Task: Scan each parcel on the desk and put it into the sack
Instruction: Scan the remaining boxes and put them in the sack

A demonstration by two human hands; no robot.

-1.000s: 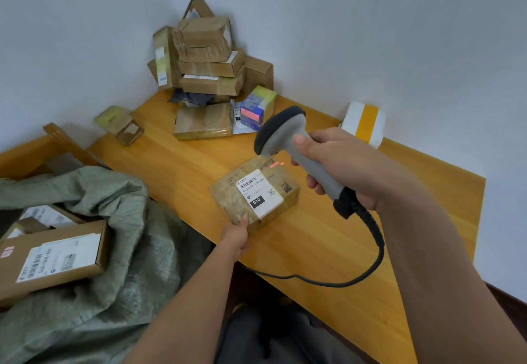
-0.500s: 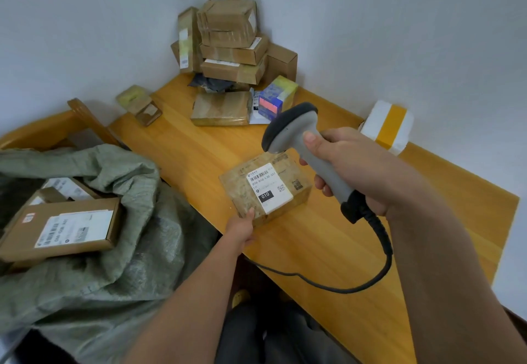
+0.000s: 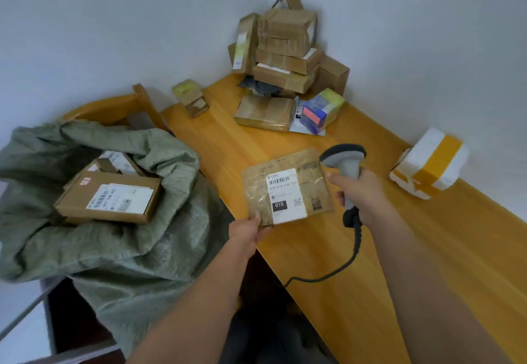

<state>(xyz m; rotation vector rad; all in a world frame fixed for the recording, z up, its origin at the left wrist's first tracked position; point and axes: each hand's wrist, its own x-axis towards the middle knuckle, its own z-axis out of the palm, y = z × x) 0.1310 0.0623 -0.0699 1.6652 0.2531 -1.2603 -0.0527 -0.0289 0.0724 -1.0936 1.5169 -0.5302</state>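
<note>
Lifted now, the parcel [image 3: 286, 189] tilts in the left hand [image 3: 247, 231] above the desk [image 3: 427, 249]. Right hand [image 3: 360, 195] grips the scanner [image 3: 343, 161]. Boxes [image 3: 285, 52] crowd the white-walled corner; the sack [image 3: 119, 249] gapes left.

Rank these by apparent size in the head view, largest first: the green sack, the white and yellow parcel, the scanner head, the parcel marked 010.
1. green sack
2. parcel marked 010, though it is nearer the camera
3. white and yellow parcel
4. scanner head

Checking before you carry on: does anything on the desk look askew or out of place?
Yes. The stack of boxes in the far corner is piled unevenly, with one box standing on end and leaning against it. A small box sits tilted at the desk's far left edge. No damage or spills that I can see.
</note>
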